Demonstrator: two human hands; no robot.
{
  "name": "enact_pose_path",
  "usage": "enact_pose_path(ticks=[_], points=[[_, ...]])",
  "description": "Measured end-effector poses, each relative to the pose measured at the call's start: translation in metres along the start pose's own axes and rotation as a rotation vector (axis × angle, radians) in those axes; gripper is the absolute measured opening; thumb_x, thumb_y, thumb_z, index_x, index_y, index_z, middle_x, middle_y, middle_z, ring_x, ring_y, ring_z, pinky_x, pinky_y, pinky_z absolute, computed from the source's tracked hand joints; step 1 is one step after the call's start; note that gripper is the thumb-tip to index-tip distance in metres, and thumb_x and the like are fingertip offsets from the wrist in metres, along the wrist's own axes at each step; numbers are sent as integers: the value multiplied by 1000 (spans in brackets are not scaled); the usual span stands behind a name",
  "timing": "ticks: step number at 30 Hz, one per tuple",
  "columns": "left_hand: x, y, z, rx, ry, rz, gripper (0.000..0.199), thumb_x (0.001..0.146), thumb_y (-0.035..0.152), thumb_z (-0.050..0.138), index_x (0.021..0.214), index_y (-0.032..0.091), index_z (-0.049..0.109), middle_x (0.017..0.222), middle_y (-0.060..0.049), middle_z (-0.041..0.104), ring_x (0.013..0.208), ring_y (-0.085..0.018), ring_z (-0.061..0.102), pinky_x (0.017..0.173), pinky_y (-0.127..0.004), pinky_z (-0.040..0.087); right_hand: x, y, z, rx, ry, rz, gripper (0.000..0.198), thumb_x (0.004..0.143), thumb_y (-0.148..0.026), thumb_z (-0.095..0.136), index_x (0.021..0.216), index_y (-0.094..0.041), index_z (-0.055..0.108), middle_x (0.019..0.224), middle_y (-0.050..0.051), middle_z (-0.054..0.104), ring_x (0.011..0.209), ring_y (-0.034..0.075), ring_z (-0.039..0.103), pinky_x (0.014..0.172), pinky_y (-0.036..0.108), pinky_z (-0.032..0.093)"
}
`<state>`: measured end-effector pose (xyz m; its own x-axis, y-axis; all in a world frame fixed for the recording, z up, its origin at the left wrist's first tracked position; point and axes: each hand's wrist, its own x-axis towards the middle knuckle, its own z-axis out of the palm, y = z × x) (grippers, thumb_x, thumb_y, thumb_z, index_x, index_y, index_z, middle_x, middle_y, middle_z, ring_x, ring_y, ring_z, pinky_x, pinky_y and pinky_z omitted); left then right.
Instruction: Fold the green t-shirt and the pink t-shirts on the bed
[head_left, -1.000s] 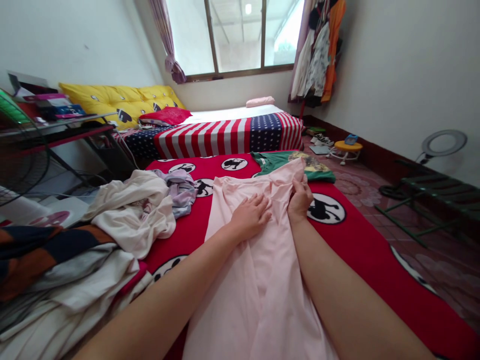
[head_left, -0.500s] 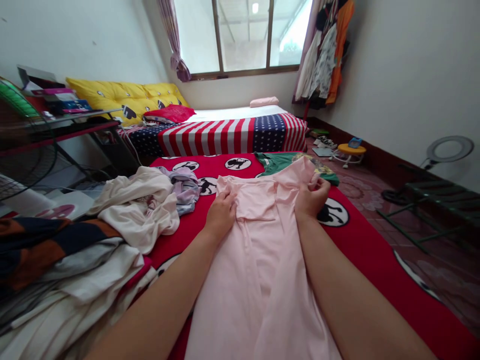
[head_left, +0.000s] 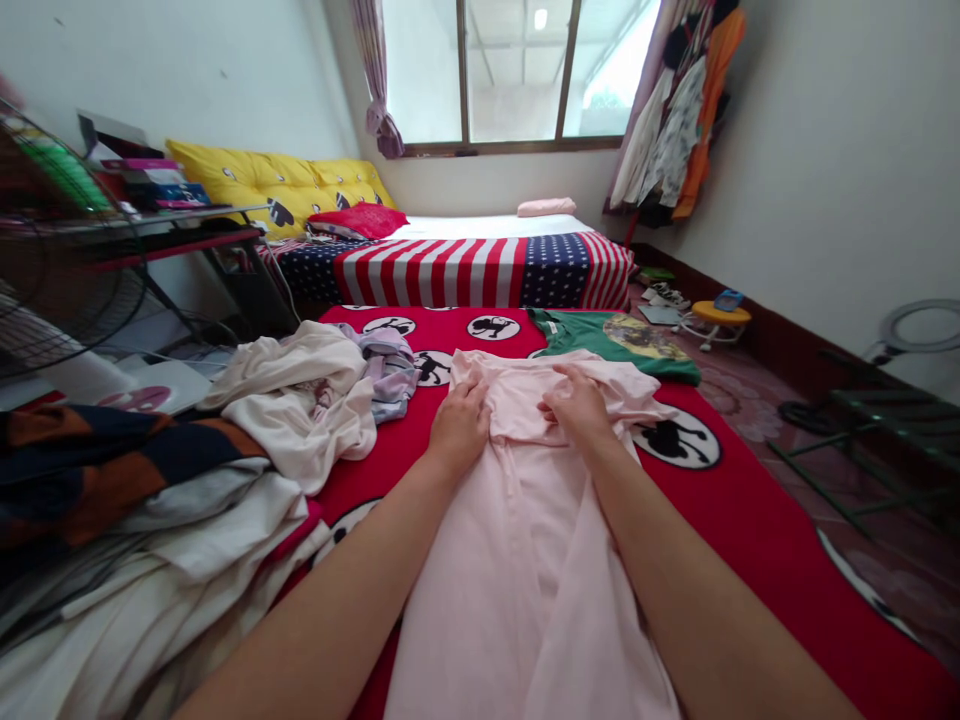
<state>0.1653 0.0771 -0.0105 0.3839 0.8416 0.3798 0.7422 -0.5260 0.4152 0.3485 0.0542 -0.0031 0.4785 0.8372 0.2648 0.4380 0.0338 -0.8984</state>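
A pale pink garment [head_left: 517, 540] lies lengthwise in front of me, its straight top edge pointing away. My left hand [head_left: 461, 425] rests on its upper left side, fingers stretched over the cloth. Near the middle of the upper part, my right hand [head_left: 583, 408] touches the fabric with thumb and forefinger apart. To the right of that hand, part of the pink cloth lies loosely bunched. Just beyond it is a green shirt [head_left: 585, 330] with a yellowish print. Everything lies on a red blanket [head_left: 742, 540] with round black-and-white figures.
Heaped clothes, including a cream cloth [head_left: 300, 400] and a navy and orange piece [head_left: 120, 465], lie at left. Behind them stands a fan [head_left: 75, 260]. A bed with a striped, starred cover [head_left: 435, 270] is ahead. At right are a yellow stool [head_left: 720, 312] and a green rack [head_left: 892, 430].
My right hand has let go of the raised upper right corner and moved left to the garment's middle. That corner has dropped flat. My left hand stays on the left side.
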Motion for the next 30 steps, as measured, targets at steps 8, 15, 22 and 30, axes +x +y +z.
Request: enact_pose_path(ticks=[8, 15, 22, 30], points=[[0, 3, -2, -36, 9, -56, 54, 91, 24, 51, 144, 12, 41, 143, -16, 49, 132, -27, 47, 112, -41, 36, 4, -4, -14, 123, 18, 159, 33, 70, -24, 63, 97, -8, 68, 63, 1, 62, 45, 12, 54, 44, 25, 48], [-1, 7, -6, 17, 45, -58, 48, 95, 25, 45, 142, 16, 43, 146, -14, 47, 137, -26, 41, 116, -45, 29, 4, -15, -17, -52, 114, 71, 39, 68, -18, 64, 106, -10, 68, 110, 14, 64, 72, 18, 65, 73, 37, 56], [-6, 12, -6, 88, -275, 300, 60, 93, 54, 48, 147, 27, 40, 156, -10, 33, 146, -28, 24, 118, -51, 20, -19, -28, -7, -599, -211, -297, 27, 74, -15, 63, 98, -21, 73, 121, 11, 66, 116, 28, 58, 101, 43, 43], [-8, 9, -5, 70, -310, 311, 53, 93, 58, 46, 140, 33, 50, 157, -7, 32, 147, -30, 20, 118, -52, 19, 20, -23, -81, -637, 378, -98, 36, 82, -26, 56, 115, -17, 66, 113, 13, 68, 102, 27, 64, 90, 42, 49]])
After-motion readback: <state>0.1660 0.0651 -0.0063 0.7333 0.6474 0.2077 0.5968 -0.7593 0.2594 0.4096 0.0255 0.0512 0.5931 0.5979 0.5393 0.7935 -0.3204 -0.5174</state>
